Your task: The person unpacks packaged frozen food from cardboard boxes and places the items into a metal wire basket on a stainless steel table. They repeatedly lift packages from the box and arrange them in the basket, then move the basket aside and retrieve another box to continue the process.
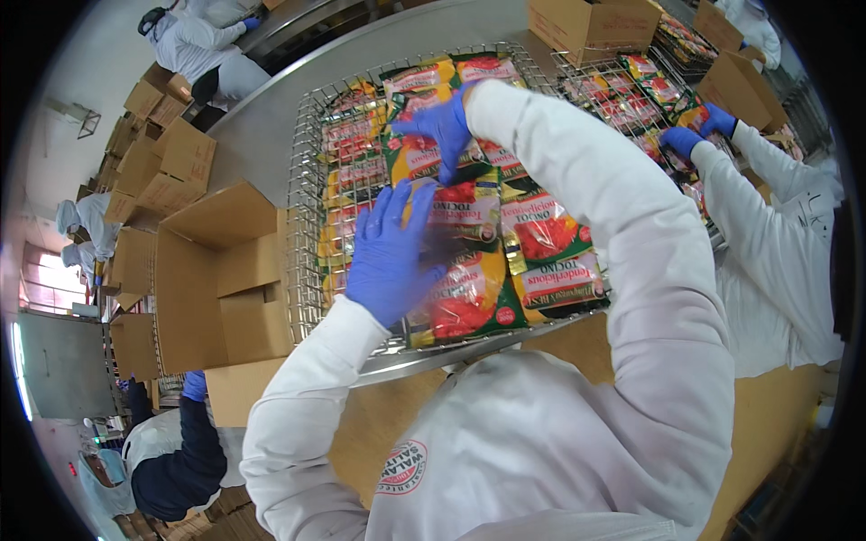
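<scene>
Both my hands wear blue gloves and reach over a wire basket (304,145) filled with plastic food packs, tocino by their print. My right hand (443,132) has its fingers spread across a pack (414,159) in the middle column, toward the far side. Nearer to me, my left hand (392,253) lies over the packs with its fingers stretched out and thumb apart. Motion blurs the area beside its thumb, so its grip is unclear. A near pack (467,297) lies right of that hand, and another pack (541,223) sits farther right.
An open cardboard box (223,291) stands against the basket's left side. More cartons (169,162) are stacked beyond it. At right, a co-worker's gloved hands (697,132) touch packs at another wire basket (609,101). A metal table edge (406,365) runs before me.
</scene>
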